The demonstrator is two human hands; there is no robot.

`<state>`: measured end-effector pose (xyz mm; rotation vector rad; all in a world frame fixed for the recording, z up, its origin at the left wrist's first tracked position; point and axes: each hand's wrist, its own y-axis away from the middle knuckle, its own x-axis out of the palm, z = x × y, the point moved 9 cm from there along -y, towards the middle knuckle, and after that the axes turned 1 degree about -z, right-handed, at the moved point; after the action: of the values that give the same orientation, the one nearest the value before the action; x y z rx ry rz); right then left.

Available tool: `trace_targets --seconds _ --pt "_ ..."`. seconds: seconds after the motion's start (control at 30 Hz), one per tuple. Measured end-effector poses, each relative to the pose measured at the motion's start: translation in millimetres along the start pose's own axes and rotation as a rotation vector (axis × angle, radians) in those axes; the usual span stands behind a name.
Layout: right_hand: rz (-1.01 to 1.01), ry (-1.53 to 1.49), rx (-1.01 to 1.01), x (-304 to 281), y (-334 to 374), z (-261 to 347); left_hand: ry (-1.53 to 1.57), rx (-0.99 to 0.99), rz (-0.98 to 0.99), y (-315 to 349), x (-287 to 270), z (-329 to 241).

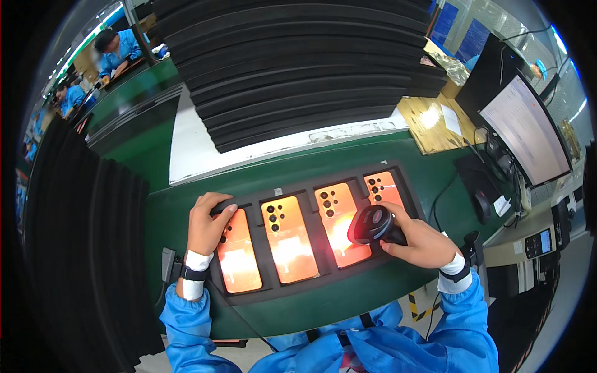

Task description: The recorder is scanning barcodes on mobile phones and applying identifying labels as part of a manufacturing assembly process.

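Four-slot-like dark foam tray point(306, 292) lies on the green bench, holding several orange phones with their camera sides up. My right hand point(424, 244) is wrapped round a black handheld barcode scanner point(375, 222), held over the third phone from the left point(336, 202). Its red glow falls on that phone. Partly behind the scanner and hand is the rightmost phone point(385, 185). My left hand point(208, 225) rests at the tray's upper left corner, fingers apart, thumb by the camera end of the leftmost phone point(239, 258). Between them lies the second phone point(289, 239).
Stacked black trays point(298, 68) rise beyond the bench, with more black stacks point(81, 248) at left. A monitor point(528, 130), a black mouse point(481, 205) and a small label printer point(535, 245) stand at right. Cables cross the bench. Co-workers in blue sit far left.
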<state>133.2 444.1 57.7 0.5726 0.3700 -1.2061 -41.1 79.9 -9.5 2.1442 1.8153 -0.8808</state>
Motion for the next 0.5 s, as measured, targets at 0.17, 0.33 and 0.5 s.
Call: trace_targets --seconds 0.17,0.33,0.5 --pt "0.093 0.091 0.075 17.5 -11.7 7.3 -0.105 0.059 0.018 -0.8 -5.1 -14.8" --pt "0.217 0.096 -0.039 60.5 -37.1 49.0 -0.127 0.099 -0.014 -1.3 -5.9 -11.0" --pt "0.239 0.156 -0.048 71.6 -53.8 56.1 -0.131 0.125 -0.026 1.1 -6.1 -6.5"
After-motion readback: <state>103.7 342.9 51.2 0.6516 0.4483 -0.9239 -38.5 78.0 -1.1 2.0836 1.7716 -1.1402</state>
